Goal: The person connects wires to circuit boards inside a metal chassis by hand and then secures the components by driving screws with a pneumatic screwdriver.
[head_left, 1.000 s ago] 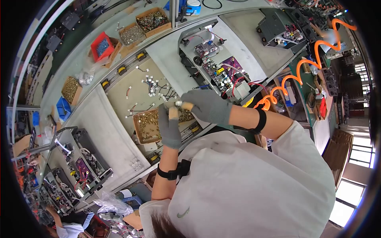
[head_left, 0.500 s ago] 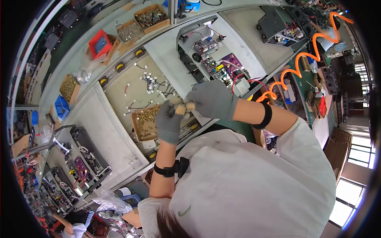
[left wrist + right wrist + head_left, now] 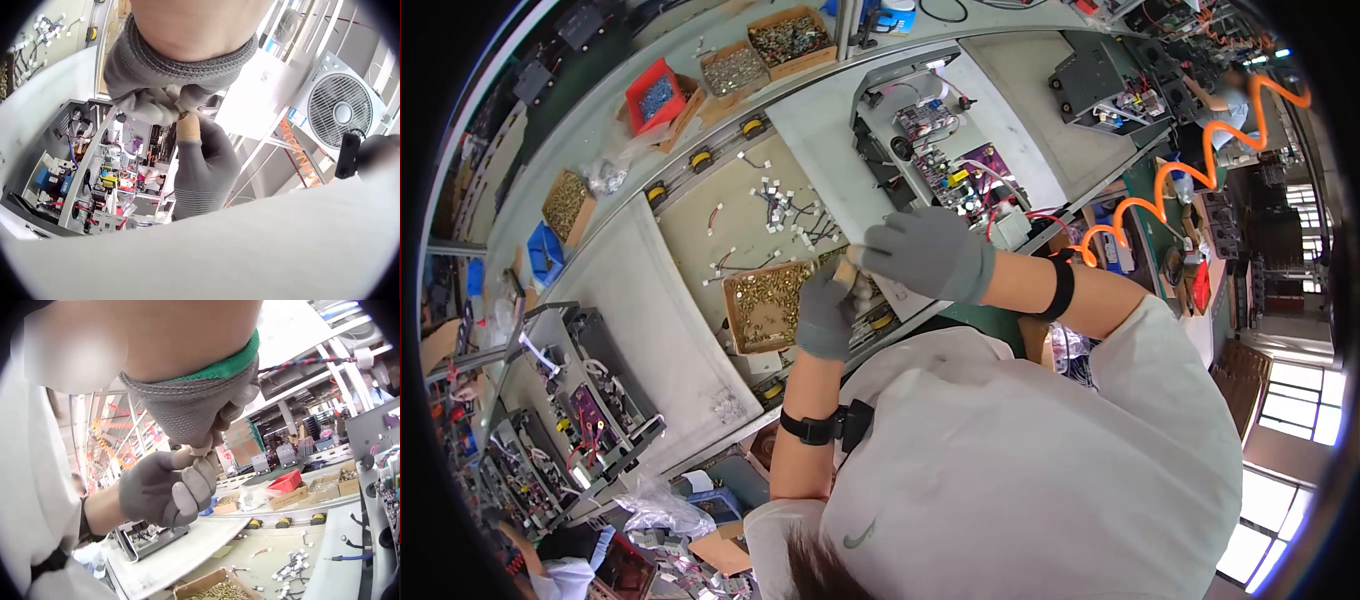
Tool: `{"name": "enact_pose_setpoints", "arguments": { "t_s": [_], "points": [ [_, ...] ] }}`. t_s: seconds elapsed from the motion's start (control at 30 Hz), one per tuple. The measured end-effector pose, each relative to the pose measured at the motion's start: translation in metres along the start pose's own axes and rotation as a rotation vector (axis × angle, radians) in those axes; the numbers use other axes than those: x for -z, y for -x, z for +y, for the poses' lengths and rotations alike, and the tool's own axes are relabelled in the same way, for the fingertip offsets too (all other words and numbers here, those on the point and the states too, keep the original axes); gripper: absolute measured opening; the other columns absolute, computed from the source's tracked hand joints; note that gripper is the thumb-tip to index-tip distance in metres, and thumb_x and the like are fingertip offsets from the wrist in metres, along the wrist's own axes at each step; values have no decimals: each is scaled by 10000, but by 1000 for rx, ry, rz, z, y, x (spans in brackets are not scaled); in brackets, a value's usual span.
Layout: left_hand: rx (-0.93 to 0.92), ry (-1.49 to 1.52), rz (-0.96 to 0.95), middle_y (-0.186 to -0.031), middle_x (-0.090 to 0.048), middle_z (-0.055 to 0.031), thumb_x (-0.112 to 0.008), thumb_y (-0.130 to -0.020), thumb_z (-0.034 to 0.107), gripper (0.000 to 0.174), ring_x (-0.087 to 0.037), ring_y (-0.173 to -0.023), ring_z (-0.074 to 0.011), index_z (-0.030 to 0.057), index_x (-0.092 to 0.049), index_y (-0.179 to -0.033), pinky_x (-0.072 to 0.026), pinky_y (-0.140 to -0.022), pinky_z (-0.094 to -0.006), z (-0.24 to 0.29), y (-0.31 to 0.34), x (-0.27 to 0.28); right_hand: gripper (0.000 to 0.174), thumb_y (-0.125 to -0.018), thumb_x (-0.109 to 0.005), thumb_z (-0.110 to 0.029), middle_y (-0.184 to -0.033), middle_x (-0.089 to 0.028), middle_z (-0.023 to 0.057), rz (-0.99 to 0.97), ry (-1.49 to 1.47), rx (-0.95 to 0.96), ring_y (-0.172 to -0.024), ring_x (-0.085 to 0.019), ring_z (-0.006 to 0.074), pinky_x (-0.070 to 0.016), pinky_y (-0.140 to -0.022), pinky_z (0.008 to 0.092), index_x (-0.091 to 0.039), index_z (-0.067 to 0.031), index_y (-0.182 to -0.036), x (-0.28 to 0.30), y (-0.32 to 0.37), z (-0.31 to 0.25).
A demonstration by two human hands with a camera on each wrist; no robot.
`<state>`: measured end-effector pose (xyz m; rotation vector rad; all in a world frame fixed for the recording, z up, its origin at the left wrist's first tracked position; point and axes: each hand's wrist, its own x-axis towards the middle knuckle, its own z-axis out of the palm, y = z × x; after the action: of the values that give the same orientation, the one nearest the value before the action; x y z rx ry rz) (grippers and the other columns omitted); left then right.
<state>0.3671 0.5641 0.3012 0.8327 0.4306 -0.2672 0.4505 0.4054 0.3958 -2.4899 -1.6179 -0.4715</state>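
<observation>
Both hands wear grey gloves with tan covers on some fingertips, and they meet above the near edge of the workbench. In the head view the left hand (image 3: 825, 310) has curled fingers, its thumb up against the right hand (image 3: 930, 255). The right wrist view shows thumb and fingers of both hands pinching together round a small pale piece (image 3: 201, 451); I cannot tell what it is, as the fingertips mostly cover it. Below and left of the hands lies a cardboard box (image 3: 729, 312) of small brass-coloured parts. Short cables with white connectors (image 3: 785, 212) are scattered beyond it.
An open metal chassis with circuit boards (image 3: 930, 125) stands beyond the right hand. More chassis (image 3: 585, 400) stand at left. A red bin (image 3: 640, 110), cardboard boxes (image 3: 745, 52) and a blue bin (image 3: 545, 255) line the back shelf. An orange coiled hose (image 3: 1165, 190) hangs at right.
The left fingers have curled in from a straighter pose. The right hand has moved slightly left and turned its back upward, and its fingertips stay against the left hand.
</observation>
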Motion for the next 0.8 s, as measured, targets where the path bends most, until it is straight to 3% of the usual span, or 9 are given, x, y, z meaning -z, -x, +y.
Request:
{"name": "enact_pose_setpoints", "arguments": {
  "t_s": [0.07, 0.13, 0.23, 0.37, 0.4, 0.43, 0.5, 0.67, 0.8],
  "points": [
    [137, 236, -146, -762, -561, -34, -505, -910, 175, 203, -507, -598, -104, 6, -552, -1013, -411, -528, -224, -12, -7, 16, 178, -716, -563, -205, -795, -482, -25, -151, -35, 180, -728, -539, 133, -441, -541, 278, -592, -164, -887, -4, -1, 7],
    [71, 106, -133, -761, -563, -29, -491, -916, 195, 208, -500, -588, -92, 10, -547, -992, -398, -518, -222, -15, 1, 3, 127, -729, -567, -204, -805, -480, -15, -206, -54, 184, -744, -529, 136, -444, -561, 287, -577, -158, -847, -3, -2, 12],
    [-116, -351, 3, -777, -595, -38, -458, -934, 256, 283, -500, -606, -77, 0, -566, -986, -411, -560, -210, -11, 11, -21, 110, -739, -569, -192, -824, -501, -3, -258, -104, 197, -776, -552, 156, -459, -582, 307, -580, -153, -841, 0, -5, 23],
    [-201, -332, 44, -785, -606, -48, -446, -940, 268, 306, -499, -625, -70, -4, -578, -992, -418, -584, -208, -1, 0, -1, 206, -685, -631, -93, -893, -569, 43, -619, 70, -355, -845, -598, 235, -496, -651, 376, -615, -139, -885, 9, -24, 87],
    [-238, -351, 60, -799, -603, -41, -457, -935, 271, 299, -511, -633, -72, 9, -581, -1007, -425, -577, -211, 3, -2, 7, 193, -676, -640, -88, -907, -584, 58, -470, 124, -382, -848, -604, 258, -495, -664, 386, -623, -131, -864, -2, -16, 114],
    [-278, -371, 75, -812, -601, -34, -467, -931, 274, 292, -524, -641, -74, 23, -585, -1022, -431, -570, -213, 7, -2, 13, 208, -736, -650, -117, -878, -640, 59, -615, 265, -426, -873, -640, 243, -510, -703, 364, -674, -150, -939, -16, -9, 142],
    [-250, -395, 130, -812, -603, -36, -457, -926, 254, 284, -509, -644, -69, 19, -586, -1020, -422, -580, -207, 12, 6, 16, 204, -745, -619, -106, -983, -622, 45, -686, 211, -437, -938, -623, 233, -511, -707, 370, -658, -133, -944, -20, 0, 166],
    [-202, -428, 204, -799, -590, -23, -473, -918, 235, 267, -515, -646, -70, 25, -583, -1040, -429, -576, -209, 5, 19, 32, 189, -748, -612, -120, -1027, -600, 36, -721, 198, -396, -925, -622, 236, -509, -708, 367, -655, -132, -932, -47, 12, 166],
    [-166, -373, 325, -767, -587, -14, -478, -912, 219, 237, -488, -638, -61, 32, -604, -984, -411, -576, -205, -4, 24, 45, 187, -743, -614, -139, -1011, -590, 38, -641, 231, -325, -900, -611, 237, -503, -693, 373, -642, -135, -928, -51, 18, 164]
  ]
}}
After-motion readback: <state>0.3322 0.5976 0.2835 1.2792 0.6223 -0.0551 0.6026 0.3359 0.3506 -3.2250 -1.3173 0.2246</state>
